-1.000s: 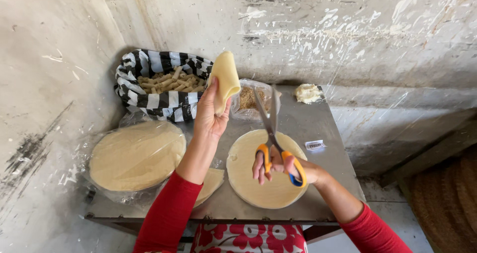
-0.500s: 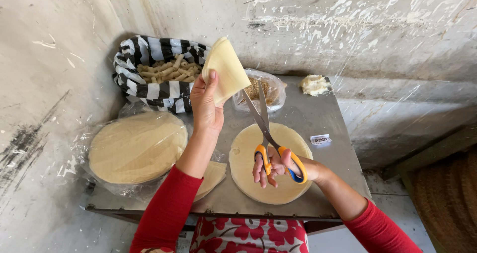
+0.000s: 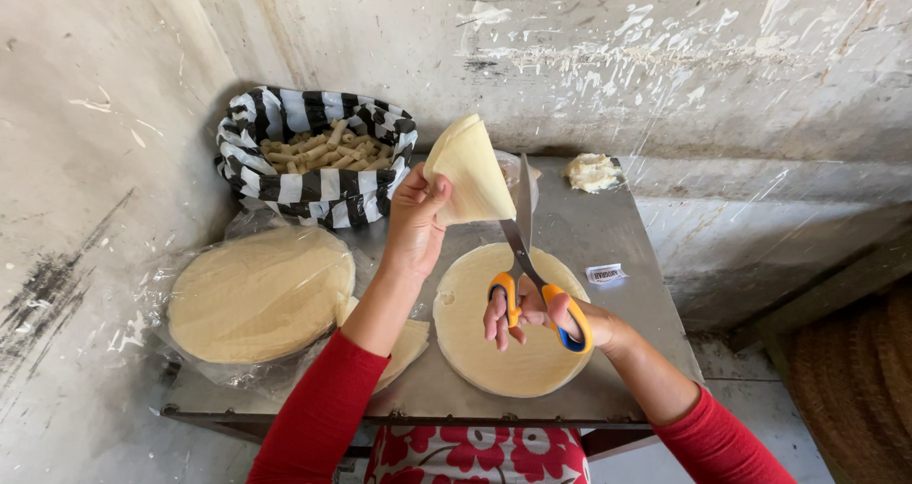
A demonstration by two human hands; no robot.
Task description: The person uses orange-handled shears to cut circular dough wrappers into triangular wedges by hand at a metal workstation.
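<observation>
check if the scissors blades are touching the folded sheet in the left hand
Cannot tell. In the head view the scissors blades run up beside the folded sheet held by the left hand, overlapping its edge, but no contact or gap shows plainly.

Small grey metal counter (image 3: 622,242) shoved into a wall corner. On it: striped bag (image 3: 285,175) of rolled sticks, plastic-wrapped stack of round wafers (image 3: 258,292), one loose round sheet (image 3: 508,346), a pale lump (image 3: 591,171), maybe dough, and a little white tag (image 3: 605,274).

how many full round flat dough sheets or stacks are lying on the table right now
2. One round sheet lies on the metal table under the right hand with the scissors. A stack sits on clear plastic at left. More sheets may be hidden within it.
</observation>
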